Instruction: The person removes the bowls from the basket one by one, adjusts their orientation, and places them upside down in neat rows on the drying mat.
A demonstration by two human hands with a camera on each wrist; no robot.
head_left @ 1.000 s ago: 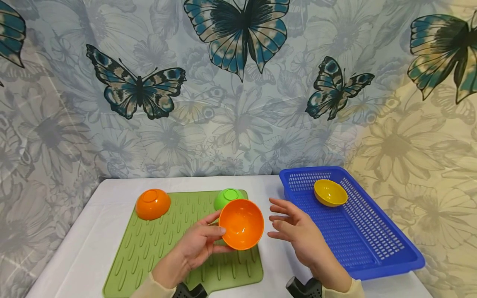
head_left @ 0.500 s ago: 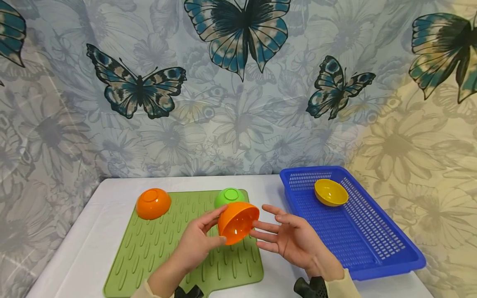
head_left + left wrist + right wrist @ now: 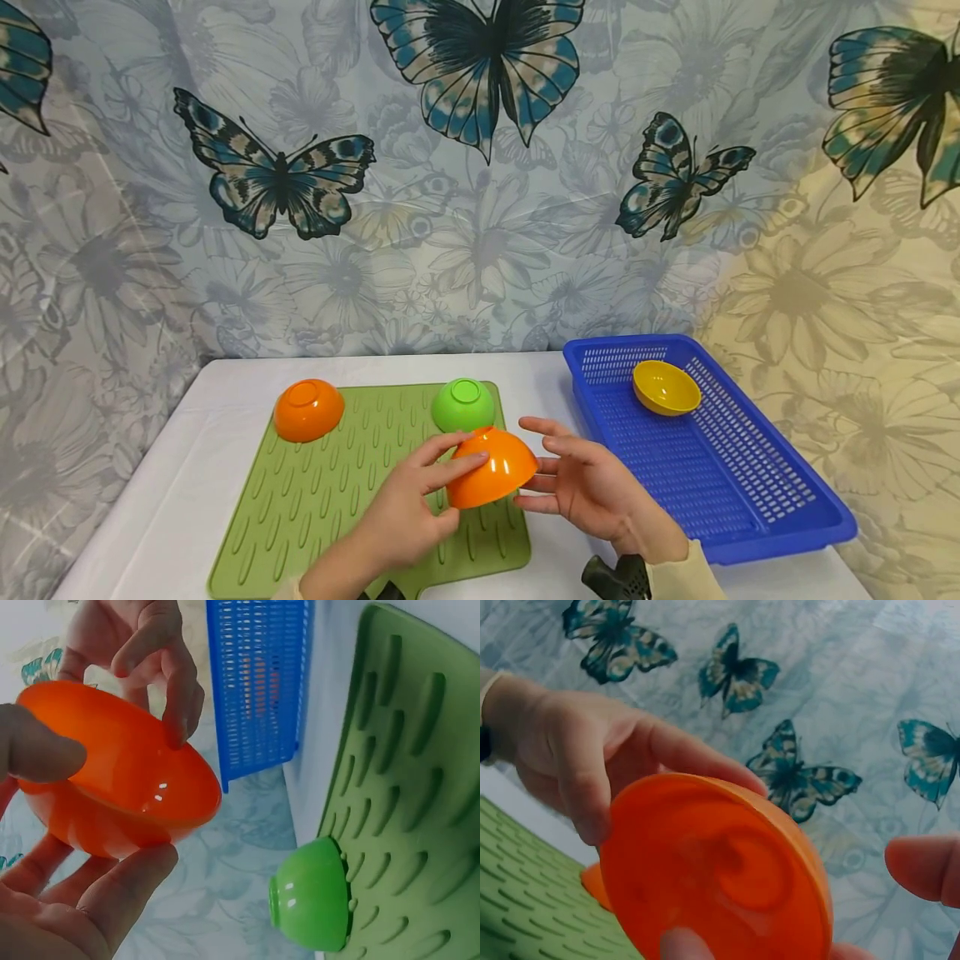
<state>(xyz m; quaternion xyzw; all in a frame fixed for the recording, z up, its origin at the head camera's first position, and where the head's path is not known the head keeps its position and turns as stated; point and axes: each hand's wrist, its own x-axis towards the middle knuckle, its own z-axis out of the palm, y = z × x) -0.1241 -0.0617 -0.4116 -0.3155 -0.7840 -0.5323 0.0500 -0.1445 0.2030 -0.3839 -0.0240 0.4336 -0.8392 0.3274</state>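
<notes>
My left hand grips an orange bowl above the green mat. In the head view the bowl's base faces up and away, and its opening tips downward. The left thumb lies inside the rim in the left wrist view, with fingers spread along the outer wall. My right hand reaches the bowl's opposite side, its fingertips right at the rim. In the right wrist view one right fingertip overlaps the bowl's inside, while the right thumb stands apart from it.
A green bowl and another orange bowl lie upside down at the back of the ridged green mat. On the right stands a blue basket with a yellow bowl in it. A butterfly-patterned cloth hangs behind the table.
The held orange bowl has turned from showing its inside to showing its outside, opening now downward. My right hand has come left to its rim.
</notes>
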